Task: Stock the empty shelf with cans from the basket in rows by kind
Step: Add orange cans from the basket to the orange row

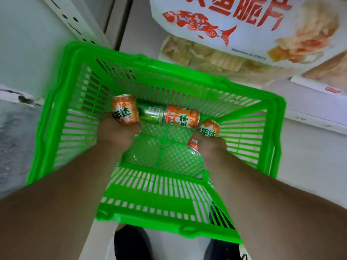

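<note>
Looking straight down into a green basket (pixel 56 113) sitting on the floor, both arms reaching in. Left hand (pixel 117 131) wrapped around an orange can (pixel 124 109) at the far left of the basket bottom, fingers curled under it. Right hand (pixel 211 145) gripping another orange can (pixel 209 127) over on the right side (thumb pressed on its label). One more orange can (pixel 183 118) lying flat between the two, end to end with a green can (pixel 151 113). Something silvery (pixel 194 152) tucked under the right wrist, can't tell what exactly. Big snack bag (pixel 244 30) with a red fish print up top. Dark shoes (pixel 131 243) below.
</note>
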Motion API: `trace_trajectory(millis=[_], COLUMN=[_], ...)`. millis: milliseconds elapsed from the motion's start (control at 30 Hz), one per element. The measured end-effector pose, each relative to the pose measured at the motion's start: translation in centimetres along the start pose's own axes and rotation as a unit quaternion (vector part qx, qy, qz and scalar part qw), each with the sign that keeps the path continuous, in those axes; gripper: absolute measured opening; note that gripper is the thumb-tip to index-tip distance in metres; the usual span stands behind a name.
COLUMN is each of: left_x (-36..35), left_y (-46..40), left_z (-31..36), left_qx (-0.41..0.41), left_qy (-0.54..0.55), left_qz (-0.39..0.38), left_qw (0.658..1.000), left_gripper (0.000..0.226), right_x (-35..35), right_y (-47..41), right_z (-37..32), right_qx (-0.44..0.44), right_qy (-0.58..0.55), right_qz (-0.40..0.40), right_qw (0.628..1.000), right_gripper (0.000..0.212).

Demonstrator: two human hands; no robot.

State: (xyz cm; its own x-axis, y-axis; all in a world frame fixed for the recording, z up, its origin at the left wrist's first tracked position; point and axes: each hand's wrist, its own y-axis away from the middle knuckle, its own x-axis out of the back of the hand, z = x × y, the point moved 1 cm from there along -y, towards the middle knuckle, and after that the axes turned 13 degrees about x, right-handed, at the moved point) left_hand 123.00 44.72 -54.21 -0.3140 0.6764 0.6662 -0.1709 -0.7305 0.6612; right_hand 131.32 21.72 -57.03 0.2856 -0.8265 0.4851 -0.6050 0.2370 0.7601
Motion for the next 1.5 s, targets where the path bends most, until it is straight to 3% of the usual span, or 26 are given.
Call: trace_trajectory(millis=[100,200,300,367,467,600,833,933,1267,1500], left_x=[2.3,5.5,9.9,13.2,18.3,26.1,38.7,42.7,49.7,49.6], left_y=[4.6,10.6,17.8,23.0,30.4,39.7,54.6,59.6,69.3,73.3], left_z=[0.2,1.4,4.2,6.5,9.5,13.3,18.6,19.9,22.4,23.8], left_qx=[-0.008,-0.025,-0.040,-0.049,-0.071,-0.119,-0.215,-0.257,-0.364,-0.392], left_qy=[-0.011,-0.014,0.012,0.030,0.049,0.051,0.052,0.070,0.071,0.066], left_qz=[-0.042,-0.079,-0.104,-0.121,-0.167,-0.214,-0.265,-0.268,-0.268,-0.284], left_qw=[0.999,0.996,0.994,0.991,0.982,0.968,0.939,0.926,0.889,0.872], left_gripper=[0.044,0.048,0.036,0.033,0.050,0.048,0.031,0.031,0.027,0.030], right_x=[2.5,6.2,10.9,14.0,19.2,26.5,37.2,40.8,47.5,51.6], right_y=[4.4,10.3,17.1,21.6,28.2,37.5,52.3,57.8,68.1,69.3], right_z=[-0.5,-2.4,-5.4,-7.7,-10.8,-14.9,-20.3,-22.0,-24.0,-23.6], right_qx=[0.037,0.103,0.170,0.194,0.212,0.255,0.322,0.359,0.436,0.443], right_qy=[0.008,-0.005,-0.015,-0.020,-0.035,-0.057,-0.095,-0.113,-0.184,-0.206], right_qz=[-0.028,-0.079,-0.111,-0.114,-0.124,-0.124,-0.070,-0.048,0.016,0.038], right_qw=[0.999,0.991,0.979,0.974,0.969,0.957,0.939,0.925,0.881,0.872], right_gripper=[0.051,0.026,0.013,0.020,0.047,0.033,0.051,0.045,0.035,0.048])
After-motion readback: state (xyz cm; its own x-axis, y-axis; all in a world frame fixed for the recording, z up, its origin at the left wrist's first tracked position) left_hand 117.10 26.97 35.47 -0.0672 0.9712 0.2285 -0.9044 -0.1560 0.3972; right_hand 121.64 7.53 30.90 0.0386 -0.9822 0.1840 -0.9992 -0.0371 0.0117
